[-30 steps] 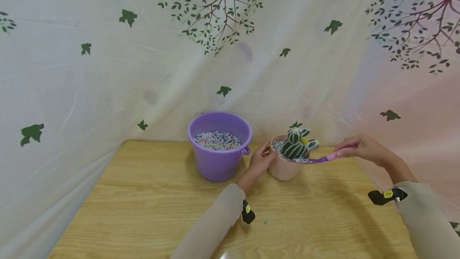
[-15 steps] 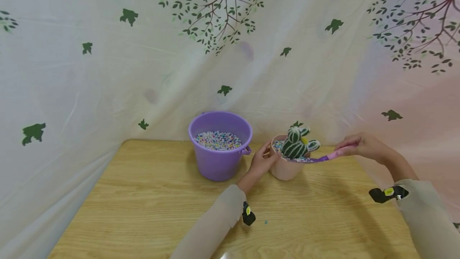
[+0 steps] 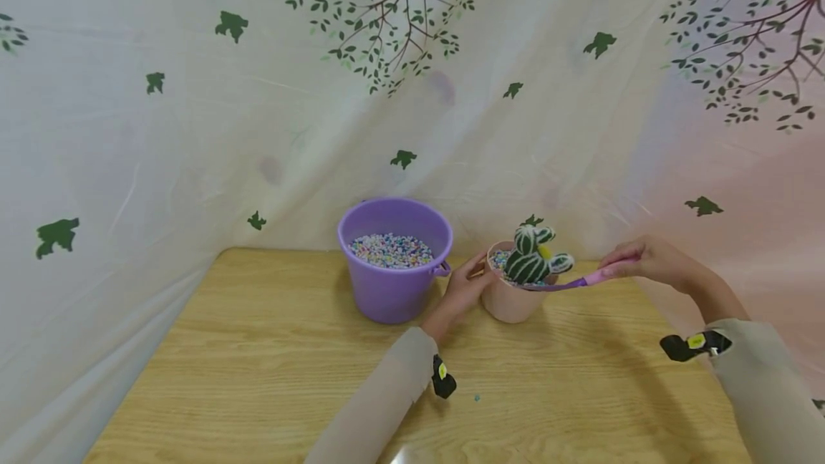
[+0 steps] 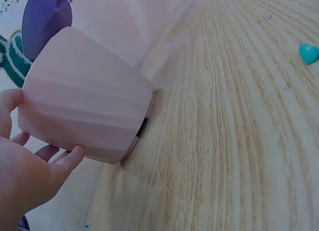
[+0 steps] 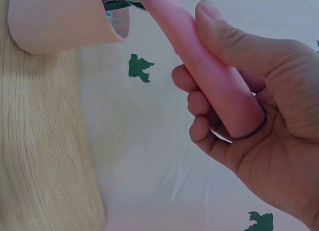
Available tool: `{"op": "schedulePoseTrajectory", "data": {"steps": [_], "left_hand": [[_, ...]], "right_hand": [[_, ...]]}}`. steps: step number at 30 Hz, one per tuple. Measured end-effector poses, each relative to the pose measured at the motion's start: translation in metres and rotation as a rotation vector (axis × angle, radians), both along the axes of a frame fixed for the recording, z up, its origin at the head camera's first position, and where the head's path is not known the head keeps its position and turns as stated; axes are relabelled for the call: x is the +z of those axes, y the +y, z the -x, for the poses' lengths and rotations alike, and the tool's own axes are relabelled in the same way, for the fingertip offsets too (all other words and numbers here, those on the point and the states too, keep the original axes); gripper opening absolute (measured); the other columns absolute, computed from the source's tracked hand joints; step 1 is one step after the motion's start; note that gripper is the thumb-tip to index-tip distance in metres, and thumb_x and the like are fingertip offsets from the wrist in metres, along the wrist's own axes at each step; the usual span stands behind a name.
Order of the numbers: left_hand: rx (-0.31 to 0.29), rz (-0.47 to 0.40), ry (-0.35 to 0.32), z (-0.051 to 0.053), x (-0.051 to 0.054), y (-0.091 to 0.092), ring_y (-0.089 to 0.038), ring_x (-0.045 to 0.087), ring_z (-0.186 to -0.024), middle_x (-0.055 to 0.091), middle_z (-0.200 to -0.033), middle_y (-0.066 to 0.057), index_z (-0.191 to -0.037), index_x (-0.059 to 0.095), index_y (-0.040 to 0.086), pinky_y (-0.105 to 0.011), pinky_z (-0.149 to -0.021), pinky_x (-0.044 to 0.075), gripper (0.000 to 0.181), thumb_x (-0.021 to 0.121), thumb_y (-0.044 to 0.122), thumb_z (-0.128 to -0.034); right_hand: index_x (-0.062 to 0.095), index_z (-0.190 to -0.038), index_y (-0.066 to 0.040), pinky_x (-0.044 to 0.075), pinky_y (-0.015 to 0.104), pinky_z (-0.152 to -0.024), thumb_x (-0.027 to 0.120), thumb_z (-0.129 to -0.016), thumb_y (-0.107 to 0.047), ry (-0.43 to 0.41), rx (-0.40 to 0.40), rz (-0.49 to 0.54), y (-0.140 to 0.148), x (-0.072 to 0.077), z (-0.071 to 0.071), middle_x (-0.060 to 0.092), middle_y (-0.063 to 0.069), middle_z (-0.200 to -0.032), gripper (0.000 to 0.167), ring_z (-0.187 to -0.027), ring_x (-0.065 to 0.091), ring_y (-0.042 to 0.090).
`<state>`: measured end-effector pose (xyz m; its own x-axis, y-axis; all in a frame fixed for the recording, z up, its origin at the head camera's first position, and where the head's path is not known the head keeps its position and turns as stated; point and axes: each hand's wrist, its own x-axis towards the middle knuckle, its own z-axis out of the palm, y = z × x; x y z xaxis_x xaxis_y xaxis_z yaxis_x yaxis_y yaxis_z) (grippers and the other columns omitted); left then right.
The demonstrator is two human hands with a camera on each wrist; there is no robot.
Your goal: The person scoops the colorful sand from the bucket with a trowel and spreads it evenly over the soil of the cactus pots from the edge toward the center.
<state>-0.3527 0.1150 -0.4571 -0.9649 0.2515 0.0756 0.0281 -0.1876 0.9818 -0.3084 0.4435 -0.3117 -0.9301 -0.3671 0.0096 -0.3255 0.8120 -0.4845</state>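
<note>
Since the small shovel with a purple blade and pink handle (image 3: 578,283) shows fewer tiny colourful beads (image 3: 500,261) than a moment ago, they seem to be going in around the fuzzy green-and-white cactus (image 3: 526,265) inside the round pale-pink pot (image 3: 512,305) on the wooden desk (image 3: 309,364). The left hand (image 3: 465,286), half open, holds the pot's side; the right hand (image 3: 659,261) curls snugly around the handle.

Left of the pink pot (image 3: 512,305), the left fingers (image 4: 75,156) and purple bucket (image 3: 389,296) crowd the gap. Right of it, the scoop (image 3: 568,285) and right fingers (image 5: 199,104) bar rim level; a hand could pass beneath. The cactus (image 3: 528,266) blocks straight above, the curtain (image 3: 457,185) behind. In front, the worktop (image 3: 554,392) gives wide passage, bounded leftward by a sleeve (image 3: 387,396).
</note>
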Motion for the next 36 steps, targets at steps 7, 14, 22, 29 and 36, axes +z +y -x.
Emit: {"op": "schedulePoseTrajectory", "data": {"steps": [7, 14, 22, 29, 36], "left_hand": [[-0.013, -0.047, -0.052, 0.0003, -0.0002, 0.0000, -0.022, 0.056, -0.134, 0.059, -0.146, -0.004, -0.148, 0.054, 0.027, -0.039, -0.111, 0.050, 0.058, 0.073, 0.020, -0.0937], [0.031, -0.017, -0.082, -0.0042, 0.0012, 0.0054, -0.022, 0.060, -0.127, 0.061, -0.142, -0.012, -0.149, 0.054, 0.022, -0.037, -0.105, 0.054, 0.060, 0.074, 0.024, -0.0928], [0.025, -0.032, -0.110, -0.0046, -0.0010, 0.0060, -0.019, 0.065, -0.111, 0.062, -0.141, -0.016, -0.149, 0.054, 0.022, -0.039, -0.099, 0.056, 0.062, 0.074, 0.028, -0.0915], [-0.014, -0.017, -0.104, 0.0001, -0.0038, 0.0023, -0.012, 0.064, -0.104, 0.062, -0.143, -0.012, -0.150, 0.052, 0.025, -0.044, -0.098, 0.057, 0.061, 0.072, 0.030, -0.0933], [-0.027, -0.018, -0.097, 0.0014, -0.0041, 0.0012, -0.014, 0.065, -0.107, 0.062, -0.143, -0.011, -0.150, 0.052, 0.023, -0.043, -0.096, 0.057, 0.059, 0.071, 0.029, -0.0944]], "right_hand": [[0.081, -0.106, -0.016, 0.054, 0.027, -0.083, 0.072, -0.095, -0.027, -0.016, -0.010, -0.004, -0.0008, 0.0023, -0.0003, 0.077, -0.002, -0.104, 0.017, -0.096, 0.066, 0.001], [0.081, -0.104, -0.019, 0.054, 0.026, -0.083, 0.072, -0.095, -0.027, -0.015, -0.016, -0.009, 0.0015, 0.0032, -0.0014, 0.077, -0.003, -0.104, 0.015, -0.097, 0.065, 0.001], [0.080, -0.106, -0.013, 0.054, 0.021, -0.081, 0.071, -0.096, -0.023, -0.024, -0.010, -0.007, 0.0066, 0.0039, -0.0013, 0.077, 0.001, -0.106, 0.017, -0.096, 0.065, -0.001], [0.081, -0.106, -0.018, 0.054, 0.025, -0.084, 0.073, -0.095, -0.028, -0.042, -0.020, -0.035, 0.0057, 0.0049, -0.0013, 0.077, 0.001, -0.108, 0.017, -0.098, 0.065, 0.001], [0.078, -0.111, -0.012, 0.054, 0.024, -0.082, 0.076, -0.092, -0.028, -0.083, -0.036, -0.032, 0.0069, 0.0047, 0.0002, 0.076, 0.007, -0.114, 0.025, -0.097, 0.065, 0.002]]}}
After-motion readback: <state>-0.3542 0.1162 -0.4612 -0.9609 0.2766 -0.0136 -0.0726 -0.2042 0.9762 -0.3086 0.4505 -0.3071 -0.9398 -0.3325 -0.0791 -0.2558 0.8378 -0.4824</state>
